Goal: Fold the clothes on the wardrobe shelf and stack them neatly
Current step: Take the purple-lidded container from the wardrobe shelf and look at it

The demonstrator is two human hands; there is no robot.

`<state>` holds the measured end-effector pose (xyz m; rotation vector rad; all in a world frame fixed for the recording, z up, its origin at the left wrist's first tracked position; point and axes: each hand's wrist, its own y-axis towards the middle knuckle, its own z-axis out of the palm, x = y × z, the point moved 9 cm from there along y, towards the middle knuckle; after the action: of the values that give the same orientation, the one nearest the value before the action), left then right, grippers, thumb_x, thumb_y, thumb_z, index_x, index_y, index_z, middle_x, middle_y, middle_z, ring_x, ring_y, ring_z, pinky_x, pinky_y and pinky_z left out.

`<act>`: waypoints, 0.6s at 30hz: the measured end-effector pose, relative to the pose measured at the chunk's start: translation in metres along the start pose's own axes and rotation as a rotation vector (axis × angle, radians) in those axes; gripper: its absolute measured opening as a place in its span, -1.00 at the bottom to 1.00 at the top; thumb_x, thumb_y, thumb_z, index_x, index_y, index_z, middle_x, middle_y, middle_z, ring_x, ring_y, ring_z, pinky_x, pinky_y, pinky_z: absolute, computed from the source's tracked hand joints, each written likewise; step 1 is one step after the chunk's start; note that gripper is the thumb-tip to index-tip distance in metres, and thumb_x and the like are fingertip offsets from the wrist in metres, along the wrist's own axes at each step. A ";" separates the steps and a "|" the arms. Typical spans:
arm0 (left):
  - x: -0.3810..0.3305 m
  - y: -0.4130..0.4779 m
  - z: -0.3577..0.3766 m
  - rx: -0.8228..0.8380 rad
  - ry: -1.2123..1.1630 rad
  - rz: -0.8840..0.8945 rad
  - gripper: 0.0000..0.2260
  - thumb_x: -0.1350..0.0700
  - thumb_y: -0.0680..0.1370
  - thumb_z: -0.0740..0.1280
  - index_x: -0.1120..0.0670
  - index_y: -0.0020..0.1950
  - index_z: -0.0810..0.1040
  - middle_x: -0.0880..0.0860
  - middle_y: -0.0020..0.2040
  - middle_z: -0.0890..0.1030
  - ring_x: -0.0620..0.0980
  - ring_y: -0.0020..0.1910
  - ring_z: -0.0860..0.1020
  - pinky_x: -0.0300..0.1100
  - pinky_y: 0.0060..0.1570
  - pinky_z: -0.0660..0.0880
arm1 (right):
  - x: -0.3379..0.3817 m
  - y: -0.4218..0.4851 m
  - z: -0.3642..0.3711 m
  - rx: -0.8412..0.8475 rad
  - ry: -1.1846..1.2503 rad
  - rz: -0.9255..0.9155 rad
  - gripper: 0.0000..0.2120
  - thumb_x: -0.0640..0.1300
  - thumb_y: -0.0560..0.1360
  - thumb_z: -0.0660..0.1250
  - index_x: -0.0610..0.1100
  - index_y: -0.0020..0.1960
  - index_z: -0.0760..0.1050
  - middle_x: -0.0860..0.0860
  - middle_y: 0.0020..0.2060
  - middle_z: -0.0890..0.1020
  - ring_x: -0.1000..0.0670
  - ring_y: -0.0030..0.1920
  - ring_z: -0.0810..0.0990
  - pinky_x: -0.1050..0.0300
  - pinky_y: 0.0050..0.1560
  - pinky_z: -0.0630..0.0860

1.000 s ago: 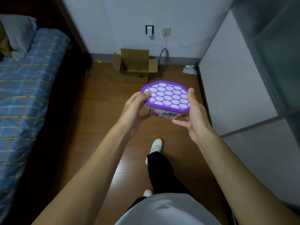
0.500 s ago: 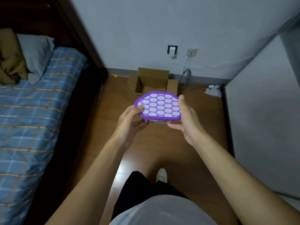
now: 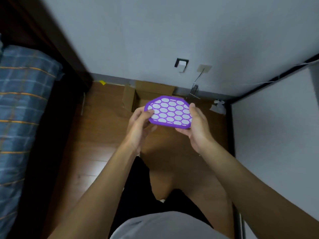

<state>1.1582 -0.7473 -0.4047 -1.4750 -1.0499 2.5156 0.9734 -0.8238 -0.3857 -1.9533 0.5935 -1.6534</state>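
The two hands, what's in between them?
In the head view, a purple box with a lid of white ovals sits between the left hand and the right hand, both holding it.

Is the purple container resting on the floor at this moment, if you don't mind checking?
No, the purple container is held in the air between the left hand and right hand.
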 end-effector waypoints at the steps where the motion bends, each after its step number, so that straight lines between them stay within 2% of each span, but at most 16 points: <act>1: -0.007 0.020 -0.002 0.004 -0.013 -0.013 -0.67 -0.06 0.44 0.40 0.05 0.13 0.53 0.05 0.12 0.69 0.05 0.17 0.63 -0.07 0.07 0.58 | 0.006 0.018 0.011 -0.002 -0.016 0.009 -0.88 0.21 0.61 0.22 0.20 -0.03 0.43 0.13 -0.07 0.67 0.05 -0.04 0.70 0.03 -0.07 0.67; 4: -0.020 0.073 -0.005 0.028 -0.040 -0.082 -0.66 -0.02 0.42 0.38 0.07 0.14 0.51 0.08 0.12 0.67 0.03 0.10 0.64 -0.06 0.06 0.55 | 0.017 0.067 0.033 -0.009 -0.044 0.034 -0.88 0.23 0.59 0.21 0.22 -0.03 0.44 0.16 -0.18 0.70 0.09 -0.12 0.73 0.06 -0.10 0.67; 7: -0.019 0.124 -0.009 0.001 -0.064 -0.139 -0.63 0.05 0.49 0.34 0.15 0.26 0.49 0.08 0.09 0.65 0.03 0.07 0.62 -0.06 0.04 0.54 | 0.015 0.115 0.048 -0.019 -0.060 0.053 -0.82 0.22 0.59 0.19 0.15 0.02 0.47 0.12 -0.14 0.71 0.08 -0.12 0.73 0.08 -0.09 0.65; 8: -0.016 0.140 -0.010 -0.015 -0.087 -0.156 -0.64 0.07 0.48 0.32 0.15 0.25 0.50 0.07 0.06 0.65 0.02 0.06 0.61 -0.08 0.02 0.53 | 0.012 0.132 0.054 -0.016 -0.055 0.066 -0.78 0.22 0.58 0.19 0.12 0.04 0.48 0.11 -0.14 0.72 0.08 -0.12 0.73 0.09 -0.10 0.63; 12: 0.007 0.205 -0.015 -0.068 -0.176 -0.191 -0.82 0.07 0.42 0.26 0.06 -0.03 0.54 -0.01 -0.11 0.70 0.00 0.00 0.61 -0.09 -0.03 0.52 | -0.008 0.206 0.076 0.014 -0.050 0.130 -0.70 0.25 0.50 0.20 0.09 0.07 0.48 0.13 -0.17 0.72 0.09 -0.12 0.73 0.16 -0.19 0.61; 15: 0.039 0.262 -0.029 -0.144 -0.124 -0.218 -0.80 0.03 0.47 0.25 0.06 0.02 0.56 0.02 -0.04 0.68 0.01 0.06 0.60 -0.05 0.02 0.55 | -0.037 0.270 0.091 0.031 -0.067 0.158 -0.80 0.19 0.59 0.18 0.11 0.05 0.47 0.12 -0.11 0.69 0.15 -0.15 0.71 0.23 -0.25 0.59; 18: 0.083 0.327 -0.046 -0.205 -0.056 -0.237 -0.79 -0.05 0.53 0.26 0.02 0.04 0.59 -0.06 -0.12 0.71 -0.08 -0.05 0.65 -0.11 -0.07 0.59 | -0.081 0.342 0.103 0.078 -0.092 0.199 -0.79 0.14 0.62 0.17 0.06 0.10 0.46 0.06 -0.01 0.67 0.13 -0.13 0.71 0.20 -0.19 0.60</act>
<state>1.2433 -0.9453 -0.6682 -1.2396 -1.4361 2.3555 1.0602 -1.0280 -0.6776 -1.8397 0.6549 -1.4369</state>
